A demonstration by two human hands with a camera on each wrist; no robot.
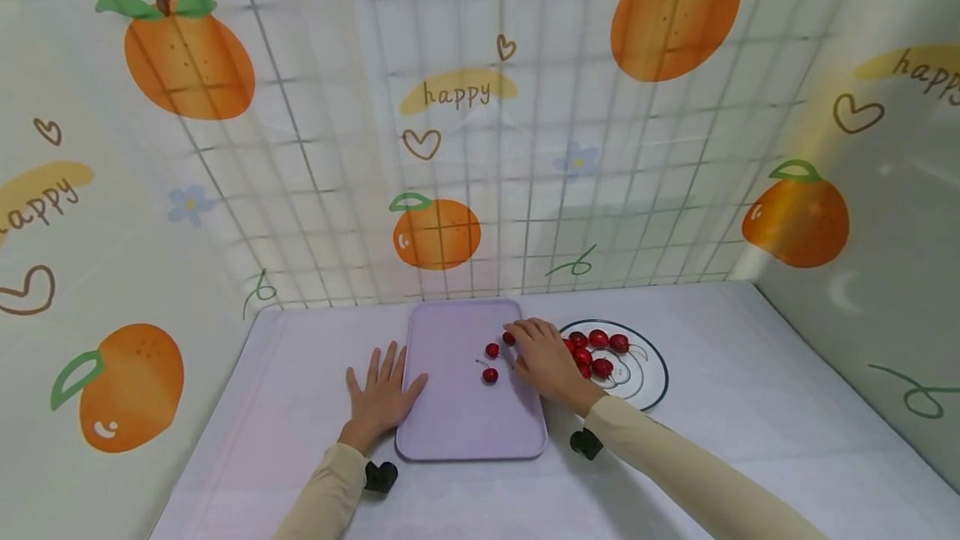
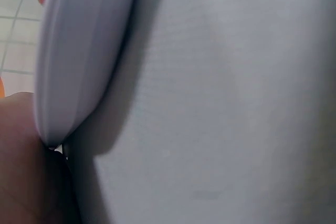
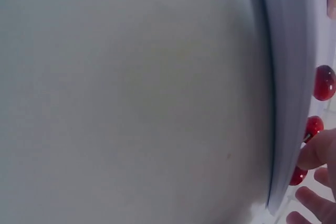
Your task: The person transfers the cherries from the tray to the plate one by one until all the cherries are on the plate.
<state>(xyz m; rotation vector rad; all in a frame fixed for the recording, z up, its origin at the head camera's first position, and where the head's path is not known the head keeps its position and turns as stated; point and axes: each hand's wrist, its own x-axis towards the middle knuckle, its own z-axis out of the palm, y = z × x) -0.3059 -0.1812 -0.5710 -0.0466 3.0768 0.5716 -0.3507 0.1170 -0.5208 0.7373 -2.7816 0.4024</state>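
A lilac tray (image 1: 457, 415) lies on the table in the head view, with two red cherries on it, one cherry (image 1: 492, 350) above another stemmed cherry (image 1: 490, 376). My right hand (image 1: 551, 365) reaches over the tray's right edge, and its fingertips hold a third cherry (image 1: 509, 338) low at the tray surface. In the right wrist view this cherry (image 3: 298, 177) shows between thumb and fingers, partly covered. My left hand (image 1: 381, 394) rests flat with spread fingers at the tray's left edge, its thumb over the rim.
Right of the tray, a white plate (image 1: 657, 386) with a dark rim holds several cherries (image 1: 598, 339), partly hidden by my right hand. A white cloth covers the table (image 1: 750, 415). Behind it stands a printed curtain (image 1: 345, 232) over a wire grid.
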